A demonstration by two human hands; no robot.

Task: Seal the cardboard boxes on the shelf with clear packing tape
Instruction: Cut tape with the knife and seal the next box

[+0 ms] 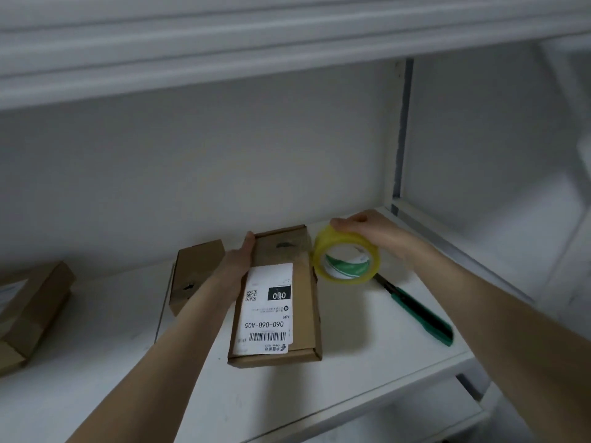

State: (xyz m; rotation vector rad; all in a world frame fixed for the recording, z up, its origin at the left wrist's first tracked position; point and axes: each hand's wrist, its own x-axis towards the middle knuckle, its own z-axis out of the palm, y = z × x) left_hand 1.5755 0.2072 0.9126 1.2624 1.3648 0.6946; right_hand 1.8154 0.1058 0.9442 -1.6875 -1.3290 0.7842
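A flat cardboard box [305,302] with a white shipping label lies on the white shelf [367,372] in the middle of the view. My left hand [238,260] lies along the box's left edge, fingers straight, thumb hidden. A yellowish roll of clear packing tape [347,257] stands on edge against the box's far right corner. My right hand [367,230] grips the roll from above. A glossy strip of tape seems to run from the roll across the box's far end.
A green utility knife [422,311] lies on the shelf right of the box. A second cardboard box [192,273] sits behind my left forearm, and a third box [28,308] at the far left. An upper shelf overhangs; the shelf's upright post [399,129] stands at the back right.
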